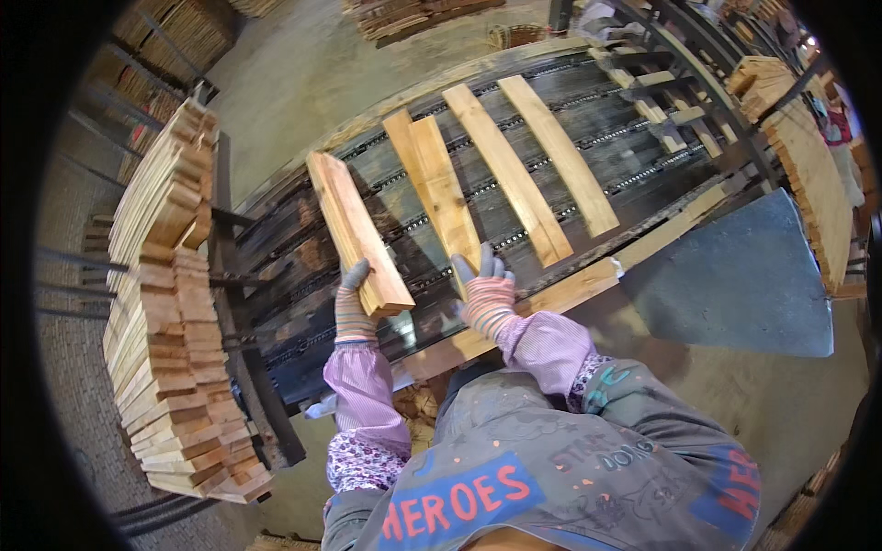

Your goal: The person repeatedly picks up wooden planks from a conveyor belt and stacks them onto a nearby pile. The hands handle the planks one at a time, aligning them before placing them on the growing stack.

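A stack of pale wooden boards [349, 216] lies lengthwise on the dark chain conveyor [299, 266]. My left hand [354, 289], in a striped glove with grey fingers, is closed on the left side of the stack's near end; part of its grip is hidden. To the right, two overlapping boards lie at a slant, and the upper wooden board [439, 179] runs down to my right hand [487, 289]. That hand, gloved the same way, grips its near end between thumb and fingers. Two more single boards, a knotted board [510, 174] and a plainer board [560, 156], rest farther right.
A tall pile of boards [175, 349] stands at the left beside a dark metal frame [243, 303]. A grey metal sheet [735, 285] lies at the right. Beyond it are stacked boards [808, 184]. Wooden rails [579, 285] edge the conveyor. More timber lies across the floor.
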`<action>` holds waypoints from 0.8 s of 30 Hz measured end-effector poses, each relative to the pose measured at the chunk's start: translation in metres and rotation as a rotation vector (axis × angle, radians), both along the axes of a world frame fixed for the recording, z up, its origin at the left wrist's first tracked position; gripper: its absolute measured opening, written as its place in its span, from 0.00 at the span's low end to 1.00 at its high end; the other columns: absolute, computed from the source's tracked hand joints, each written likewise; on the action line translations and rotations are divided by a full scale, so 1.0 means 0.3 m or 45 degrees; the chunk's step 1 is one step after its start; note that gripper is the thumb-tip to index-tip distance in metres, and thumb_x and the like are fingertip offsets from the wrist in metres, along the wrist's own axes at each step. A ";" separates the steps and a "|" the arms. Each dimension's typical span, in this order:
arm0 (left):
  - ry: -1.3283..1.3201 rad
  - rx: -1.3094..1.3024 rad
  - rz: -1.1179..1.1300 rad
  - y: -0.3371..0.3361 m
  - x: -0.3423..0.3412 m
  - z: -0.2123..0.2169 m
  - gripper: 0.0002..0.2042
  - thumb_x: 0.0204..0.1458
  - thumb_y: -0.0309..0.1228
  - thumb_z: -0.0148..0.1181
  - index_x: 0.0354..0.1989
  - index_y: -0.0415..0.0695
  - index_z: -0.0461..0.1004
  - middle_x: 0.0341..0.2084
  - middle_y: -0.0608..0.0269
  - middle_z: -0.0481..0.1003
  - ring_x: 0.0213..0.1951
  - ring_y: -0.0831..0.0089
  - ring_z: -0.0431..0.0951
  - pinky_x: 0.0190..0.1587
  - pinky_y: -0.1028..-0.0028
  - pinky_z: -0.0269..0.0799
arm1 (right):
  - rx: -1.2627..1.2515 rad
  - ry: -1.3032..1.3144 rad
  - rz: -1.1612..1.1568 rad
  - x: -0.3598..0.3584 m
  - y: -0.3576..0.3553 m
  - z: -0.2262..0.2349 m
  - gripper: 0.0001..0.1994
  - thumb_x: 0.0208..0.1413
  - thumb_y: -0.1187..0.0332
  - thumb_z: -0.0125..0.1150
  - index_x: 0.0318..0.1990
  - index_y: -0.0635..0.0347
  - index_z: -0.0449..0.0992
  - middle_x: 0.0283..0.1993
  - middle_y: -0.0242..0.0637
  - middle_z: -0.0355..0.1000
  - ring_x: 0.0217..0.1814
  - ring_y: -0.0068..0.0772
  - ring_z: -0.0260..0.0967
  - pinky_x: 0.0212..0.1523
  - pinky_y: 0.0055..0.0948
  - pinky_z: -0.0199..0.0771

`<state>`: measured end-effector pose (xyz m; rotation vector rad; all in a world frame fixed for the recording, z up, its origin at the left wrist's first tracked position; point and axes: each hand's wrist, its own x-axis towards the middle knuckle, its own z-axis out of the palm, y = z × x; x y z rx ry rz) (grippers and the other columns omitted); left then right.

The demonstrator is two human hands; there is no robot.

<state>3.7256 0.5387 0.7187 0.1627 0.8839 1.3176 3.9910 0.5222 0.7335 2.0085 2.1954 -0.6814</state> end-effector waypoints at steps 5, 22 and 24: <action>-0.098 0.061 -0.052 -0.115 0.045 0.099 0.32 0.53 0.33 0.72 0.65 0.38 0.67 0.46 0.51 0.80 0.45 0.53 0.85 0.49 0.54 0.86 | -0.062 0.734 -0.311 0.011 0.034 0.007 0.49 0.45 0.63 0.76 0.78 0.43 0.57 0.77 0.56 0.55 0.75 0.55 0.61 0.70 0.44 0.65; 0.866 0.277 -0.011 0.056 0.607 -0.014 0.53 0.45 0.16 0.71 0.81 0.52 0.48 0.57 0.49 0.74 0.51 0.58 0.79 0.51 0.66 0.82 | 0.143 -0.242 -0.099 0.544 0.317 0.093 0.48 0.49 0.52 0.73 0.78 0.33 0.54 0.73 0.46 0.60 0.74 0.51 0.59 0.72 0.54 0.58; 1.535 0.061 -0.326 0.092 0.649 -0.060 0.53 0.49 0.34 0.75 0.81 0.57 0.45 0.65 0.33 0.65 0.61 0.43 0.74 0.62 0.55 0.73 | 0.121 -0.257 -0.139 0.486 0.350 0.096 0.52 0.51 0.47 0.72 0.81 0.33 0.47 0.75 0.47 0.57 0.76 0.53 0.57 0.72 0.57 0.55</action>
